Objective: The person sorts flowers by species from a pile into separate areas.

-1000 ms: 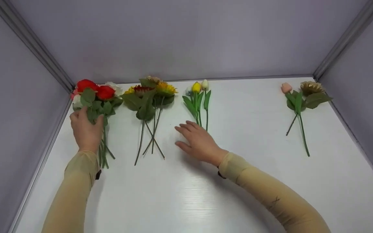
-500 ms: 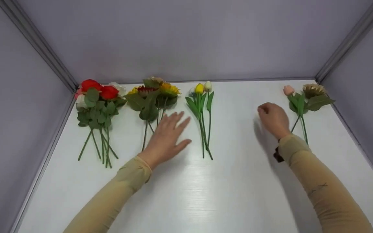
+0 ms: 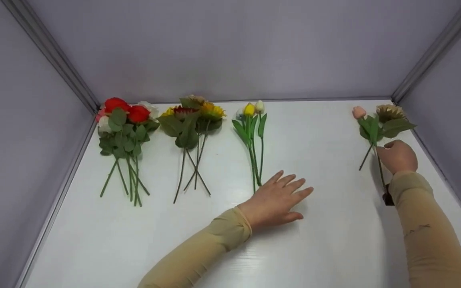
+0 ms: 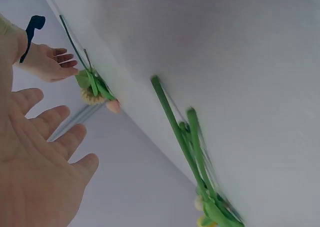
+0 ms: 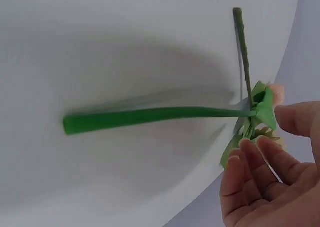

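Observation:
At the right, a pink tulip (image 3: 359, 112) lies crossed with a beige sunflower (image 3: 390, 113). My right hand (image 3: 400, 157) is at the tulip's stem just below the leaves. In the right wrist view, a gap shows between the thumb and the fingers (image 5: 252, 159), with the green stem (image 5: 160, 115) and leaves by them; contact cannot be made out. My left hand (image 3: 276, 202) hovers over the table with fingers spread and holds nothing. It is beside the stem ends of a tulip group in yellow (image 3: 249, 109), white (image 3: 259, 106) and pale blue.
A bundle of red roses (image 3: 116, 105) with white and pink ones lies at the far left. Right of it are sunflowers (image 3: 212, 111) with crossed stems. The white table (image 3: 318, 140) has grey walls (image 3: 238, 48) at the back and sides.
My right hand has moved right, from beside the middle tulips to the pink tulip. My left hand has left the roses and swung right past the sunflowers. The flowers lie as before.

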The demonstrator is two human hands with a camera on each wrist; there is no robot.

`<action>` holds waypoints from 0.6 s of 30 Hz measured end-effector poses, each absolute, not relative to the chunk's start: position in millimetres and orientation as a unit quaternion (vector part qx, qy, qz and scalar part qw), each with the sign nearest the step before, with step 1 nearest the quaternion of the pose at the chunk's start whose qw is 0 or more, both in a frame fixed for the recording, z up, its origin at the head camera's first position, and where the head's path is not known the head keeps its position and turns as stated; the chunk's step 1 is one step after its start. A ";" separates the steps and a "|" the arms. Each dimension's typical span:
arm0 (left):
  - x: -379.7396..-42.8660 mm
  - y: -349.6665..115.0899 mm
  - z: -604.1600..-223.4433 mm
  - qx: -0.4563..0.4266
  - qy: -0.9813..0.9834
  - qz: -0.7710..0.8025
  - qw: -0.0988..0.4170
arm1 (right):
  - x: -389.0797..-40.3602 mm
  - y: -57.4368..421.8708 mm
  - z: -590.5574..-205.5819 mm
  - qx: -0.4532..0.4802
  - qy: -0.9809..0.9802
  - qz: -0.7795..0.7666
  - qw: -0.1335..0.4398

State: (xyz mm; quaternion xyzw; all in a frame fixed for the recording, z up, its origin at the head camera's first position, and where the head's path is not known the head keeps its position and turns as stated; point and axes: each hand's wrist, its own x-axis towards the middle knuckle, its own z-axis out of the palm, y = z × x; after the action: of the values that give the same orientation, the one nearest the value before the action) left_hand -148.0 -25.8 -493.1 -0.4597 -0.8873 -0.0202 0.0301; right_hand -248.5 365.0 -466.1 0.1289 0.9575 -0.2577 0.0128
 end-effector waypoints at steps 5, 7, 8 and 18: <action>-137.5 -1.7 -499.8 -0.485 -0.874 -0.007 0.035 | -245.2 371.4 -467.7 0.126 0.957 -0.256 0.044; -134.6 4.0 -502.5 -0.490 -0.871 -0.007 0.031 | -245.1 372.5 -468.9 0.127 0.957 -0.258 0.047; -133.3 5.9 -503.4 -0.492 -0.870 -0.008 0.029 | -245.3 372.6 -469.3 0.128 0.956 -0.258 0.048; -134.4 3.0 -508.6 -0.481 -0.876 -0.019 0.019 | -251.3 366.4 -471.2 0.143 0.947 -0.284 0.031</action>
State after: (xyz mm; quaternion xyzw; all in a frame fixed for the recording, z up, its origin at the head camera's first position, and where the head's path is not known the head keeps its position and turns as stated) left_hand -134.4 3.0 -508.6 -0.4813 -0.8761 -0.0186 0.0191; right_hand -251.3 366.4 -471.2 0.1428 0.9475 -0.2845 0.0311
